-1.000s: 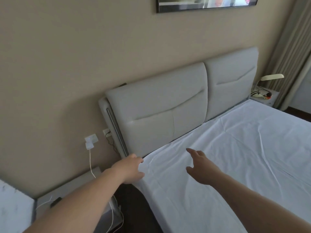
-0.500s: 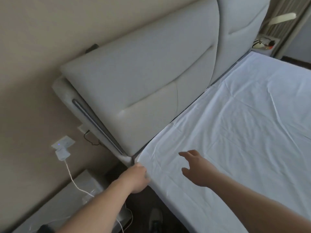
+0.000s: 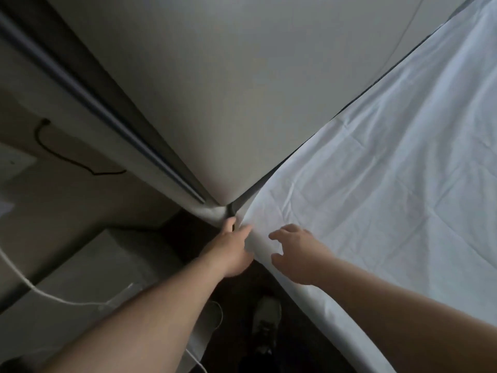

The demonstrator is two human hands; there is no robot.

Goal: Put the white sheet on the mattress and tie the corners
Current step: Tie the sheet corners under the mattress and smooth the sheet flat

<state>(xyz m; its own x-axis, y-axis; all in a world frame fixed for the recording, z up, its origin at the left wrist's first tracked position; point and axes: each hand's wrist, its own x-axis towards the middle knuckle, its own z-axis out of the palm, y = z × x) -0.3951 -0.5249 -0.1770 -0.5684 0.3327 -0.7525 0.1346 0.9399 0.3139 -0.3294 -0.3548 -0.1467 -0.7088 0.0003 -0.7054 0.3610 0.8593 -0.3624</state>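
Observation:
The white sheet (image 3: 376, 170) lies spread over the mattress, wrinkled, and reaches up to the grey padded headboard (image 3: 228, 90). My left hand (image 3: 231, 249) is at the sheet's corner beside the headboard's foot. Its thumb lies on top of the cloth, its index finger points up along the gap, and its other fingers are hidden under the edge, so it appears to pinch the corner. Just to the right, my right hand (image 3: 295, 251) sits over the same corner with fingers spread and bent, holding nothing. The sheet hangs over the mattress side (image 3: 317, 305).
A grey nightstand (image 3: 94, 265) stands left of the bed with a white cable (image 3: 32, 289) across it. A black cable (image 3: 67, 160) hangs on the wall. My shoe (image 3: 266, 316) is on the dark floor between nightstand and bed.
The view has moved down and much closer to the corner. My left hand has gone from the mattress side onto the sheet's corner. My right hand has moved left toward it.

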